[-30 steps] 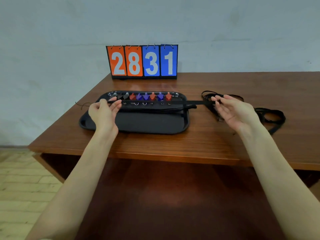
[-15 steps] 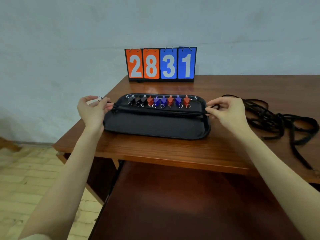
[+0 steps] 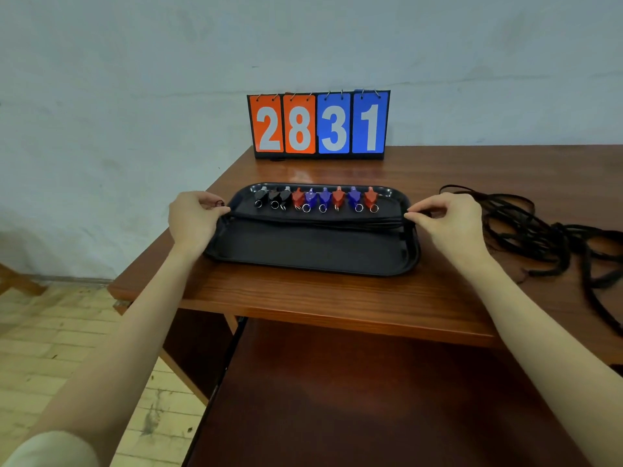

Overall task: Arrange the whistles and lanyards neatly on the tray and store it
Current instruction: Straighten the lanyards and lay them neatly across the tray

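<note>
A black rectangular tray (image 3: 313, 261) with rounded corners sits near the table's front left corner. Along its far edge stands a row of nine whistles (image 3: 317, 198): three black at the left, then red and blue ones, each with a metal ring toward the front. Just in front of them a bundle of black lanyards (image 3: 313, 221) stretches straight from the tray's left edge to its right; how many is unclear. More black lanyards lie in a loose tangle (image 3: 539, 237) toward the table's right edge.

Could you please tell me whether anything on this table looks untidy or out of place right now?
Yes: a tangled heap of black lanyards lies loose on the table, right of the tray. The whistles stand in a neat row, and both hands hold one lanyard stretched straight across the tray.
</note>
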